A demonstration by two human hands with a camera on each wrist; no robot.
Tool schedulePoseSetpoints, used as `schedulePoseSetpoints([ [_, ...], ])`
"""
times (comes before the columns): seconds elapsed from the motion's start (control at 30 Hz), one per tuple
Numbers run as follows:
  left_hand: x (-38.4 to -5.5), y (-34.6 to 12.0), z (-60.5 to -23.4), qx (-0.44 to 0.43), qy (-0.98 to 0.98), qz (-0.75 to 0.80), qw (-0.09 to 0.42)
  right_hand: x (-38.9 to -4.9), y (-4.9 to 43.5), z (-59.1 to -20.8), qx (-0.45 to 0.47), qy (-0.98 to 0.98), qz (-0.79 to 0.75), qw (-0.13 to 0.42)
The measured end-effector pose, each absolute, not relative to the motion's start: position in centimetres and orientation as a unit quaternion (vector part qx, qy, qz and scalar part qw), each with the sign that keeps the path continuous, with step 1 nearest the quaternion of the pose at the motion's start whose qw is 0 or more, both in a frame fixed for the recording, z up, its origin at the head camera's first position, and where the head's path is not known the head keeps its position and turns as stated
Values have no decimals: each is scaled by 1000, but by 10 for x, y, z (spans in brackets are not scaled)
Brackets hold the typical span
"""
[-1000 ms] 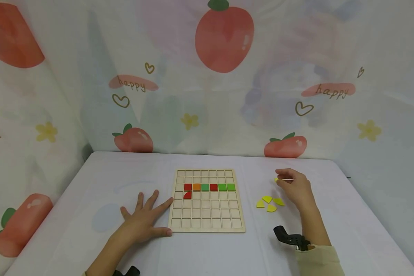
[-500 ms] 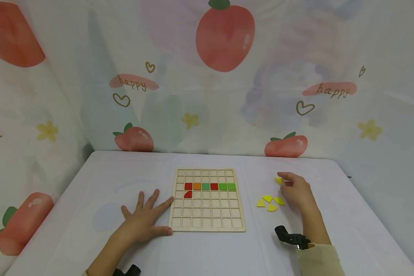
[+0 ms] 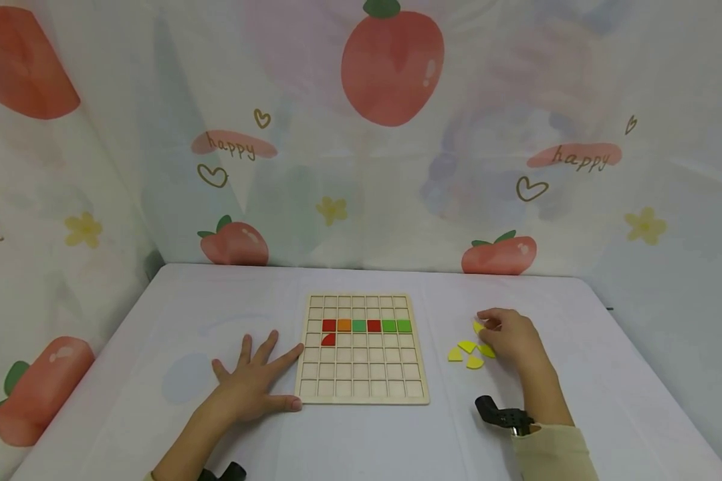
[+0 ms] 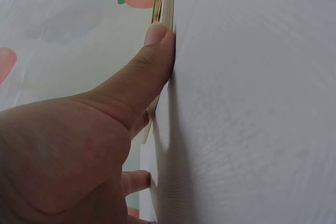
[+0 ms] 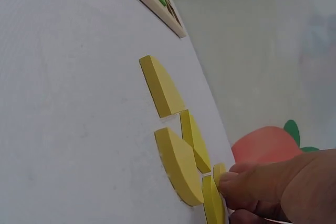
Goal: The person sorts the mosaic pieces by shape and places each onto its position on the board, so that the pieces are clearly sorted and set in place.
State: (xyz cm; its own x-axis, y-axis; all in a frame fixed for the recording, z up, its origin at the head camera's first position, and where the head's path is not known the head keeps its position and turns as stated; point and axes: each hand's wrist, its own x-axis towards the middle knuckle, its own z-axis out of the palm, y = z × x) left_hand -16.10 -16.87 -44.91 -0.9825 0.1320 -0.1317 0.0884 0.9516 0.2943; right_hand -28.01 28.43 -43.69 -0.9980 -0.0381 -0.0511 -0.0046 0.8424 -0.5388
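Observation:
My left hand (image 3: 249, 391) lies on the table with its fingers spread. Its thumb and index finger touch the left edge of the wooden grid board (image 3: 376, 404); the left wrist view shows the thumb (image 4: 152, 59) against that edge. A yellow quarter-circle piece (image 5: 218, 171) is pinched at the fingertips of my right hand (image 3: 514, 337), low over the table; those fingers partly hide it. Just in front of this hand lie several more yellow quarter-circle pieces, among them one nearer the board (image 3: 454, 355) and one beside the fingers (image 3: 487, 351).
Across one row of the board sit red (image 3: 329, 325), orange (image 3: 344, 325), teal and green squares (image 3: 404, 325). A red quarter-circle piece (image 3: 328, 340) fills part of a cell below. Behind the white table (image 3: 361, 441) hangs a strawberry-patterned curtain (image 3: 313, 153).
My right hand has come nearer along the table toward the loose yellow pieces, bringing its yellow piece beside them. The left hand and the board have stayed in place.

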Motion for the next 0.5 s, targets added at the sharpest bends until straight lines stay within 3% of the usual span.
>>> schedulePoseSetpoints([
  [0.5, -161, -168, -451, 51, 986, 136, 75, -279, 275, -435, 5, 952, -305, 24],
])
